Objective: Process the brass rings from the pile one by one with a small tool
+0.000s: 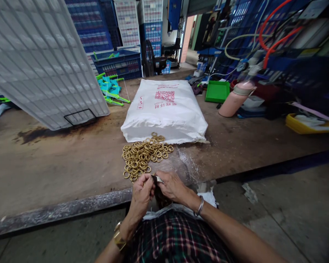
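Note:
My left hand (142, 189) and my right hand (173, 187) are close together at the table's front edge, both closed. Between their fingertips is a small dark piece (154, 179) that I cannot identify. A slim pale thing (159, 180) pokes out of my right fingers; its kind is unclear too. Just beyond my hands lies a loose pile of brass-coloured rings (143, 154). The pile touches the front of a stuffed white sack (164, 113) with red print, lying flat on the table.
A ribbed white panel-like object (49, 65) leans over the table's left side. Behind it are green and turquoise plastic parts (111, 89). To the right stand a green tray (217, 91), a pink bottle (234, 100) and a yellow tray (304, 126). Crates (152, 33) are stacked behind.

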